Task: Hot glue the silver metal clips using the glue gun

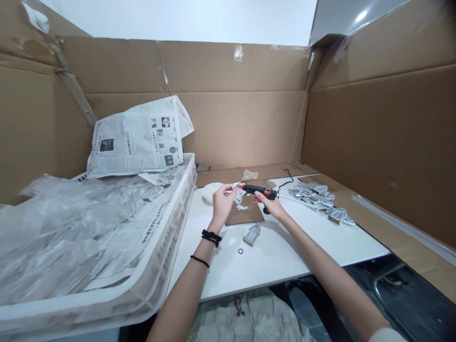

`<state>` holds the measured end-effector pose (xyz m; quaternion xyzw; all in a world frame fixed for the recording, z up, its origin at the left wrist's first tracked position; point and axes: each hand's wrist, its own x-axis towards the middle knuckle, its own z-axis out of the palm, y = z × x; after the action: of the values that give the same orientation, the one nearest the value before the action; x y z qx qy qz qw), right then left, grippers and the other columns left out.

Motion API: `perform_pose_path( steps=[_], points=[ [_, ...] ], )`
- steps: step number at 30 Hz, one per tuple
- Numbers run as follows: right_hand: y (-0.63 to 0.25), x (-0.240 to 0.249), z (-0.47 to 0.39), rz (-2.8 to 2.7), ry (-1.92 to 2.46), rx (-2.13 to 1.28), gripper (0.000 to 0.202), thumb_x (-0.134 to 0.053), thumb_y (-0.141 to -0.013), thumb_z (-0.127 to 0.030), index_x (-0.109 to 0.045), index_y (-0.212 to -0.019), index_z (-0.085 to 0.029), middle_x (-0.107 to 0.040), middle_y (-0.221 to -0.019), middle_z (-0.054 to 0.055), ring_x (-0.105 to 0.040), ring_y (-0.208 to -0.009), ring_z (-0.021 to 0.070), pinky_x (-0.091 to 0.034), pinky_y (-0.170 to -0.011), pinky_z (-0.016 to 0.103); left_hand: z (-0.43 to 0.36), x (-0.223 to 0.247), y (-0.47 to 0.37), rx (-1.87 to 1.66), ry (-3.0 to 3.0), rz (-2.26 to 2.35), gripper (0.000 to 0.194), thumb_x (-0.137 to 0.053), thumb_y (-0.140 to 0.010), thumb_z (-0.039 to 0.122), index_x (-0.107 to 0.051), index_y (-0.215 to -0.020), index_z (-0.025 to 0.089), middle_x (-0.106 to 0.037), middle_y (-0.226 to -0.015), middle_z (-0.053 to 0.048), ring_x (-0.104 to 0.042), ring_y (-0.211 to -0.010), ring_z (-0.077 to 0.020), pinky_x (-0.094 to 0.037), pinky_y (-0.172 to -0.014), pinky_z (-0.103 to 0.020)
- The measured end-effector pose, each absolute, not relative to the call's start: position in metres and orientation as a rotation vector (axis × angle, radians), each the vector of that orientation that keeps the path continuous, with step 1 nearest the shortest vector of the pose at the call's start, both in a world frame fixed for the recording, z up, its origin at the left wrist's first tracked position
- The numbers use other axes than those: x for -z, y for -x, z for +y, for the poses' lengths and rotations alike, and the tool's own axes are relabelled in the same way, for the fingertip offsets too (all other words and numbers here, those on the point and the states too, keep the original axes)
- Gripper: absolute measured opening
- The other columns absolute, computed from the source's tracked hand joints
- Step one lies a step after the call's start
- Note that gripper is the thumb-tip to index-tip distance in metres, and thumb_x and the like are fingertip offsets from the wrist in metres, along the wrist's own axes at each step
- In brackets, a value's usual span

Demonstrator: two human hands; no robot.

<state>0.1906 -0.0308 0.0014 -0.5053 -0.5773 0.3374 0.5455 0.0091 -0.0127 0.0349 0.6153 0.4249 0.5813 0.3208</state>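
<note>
My right hand grips a black and orange glue gun, its nozzle pointing left. My left hand pinches a small silver metal piece right at the nozzle tip. Both hands hover over a brown cardboard square lying on the white table. Another small silver bit rests on that cardboard. A silver arch-shaped metal part lies on the table just in front of the hands, with a tiny black ring beside it.
A pile of similar silver parts lies at the right. A large white plastic crate holding plastic wrap and newspaper fills the left. Cardboard walls enclose the table. A white round object and a small plastic bag sit behind the hands.
</note>
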Motion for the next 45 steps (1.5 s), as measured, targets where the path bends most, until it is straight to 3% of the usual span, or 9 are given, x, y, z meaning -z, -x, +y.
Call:
perform_pose_path(
  steps=[29,45],
  points=[
    [-0.1907,-0.0083,-0.0347,-1.395,1.239,-0.768,0.051,-0.054,-0.073,-0.067,-0.051,-0.057,-0.019,-0.055,-0.059,0.002,-0.052,-0.066,0.0166,-0.04,-0.07,0.03,-0.0124,-0.0336,-0.0092,-1.512,-1.668,1.115,0.014,-0.062,-0.074,0.027,-0.064,-0.078,0.014,-0.068,-0.082,-0.006,-0.064,-0.072,-0.0152,-0.048,-0.068,-0.024],
    [-0.191,-0.0081,-0.0335,-1.408,1.227,-0.778,0.053,-0.052,-0.072,-0.069,-0.051,-0.057,-0.019,-0.055,-0.06,0.003,-0.052,-0.068,0.0176,-0.04,-0.074,0.031,-0.0125,-0.0333,-0.0093,-1.503,-1.665,1.108,0.012,-0.061,-0.074,0.025,-0.064,-0.077,0.013,-0.068,-0.082,-0.006,-0.064,-0.072,-0.0149,-0.048,-0.069,-0.024]
  ],
)
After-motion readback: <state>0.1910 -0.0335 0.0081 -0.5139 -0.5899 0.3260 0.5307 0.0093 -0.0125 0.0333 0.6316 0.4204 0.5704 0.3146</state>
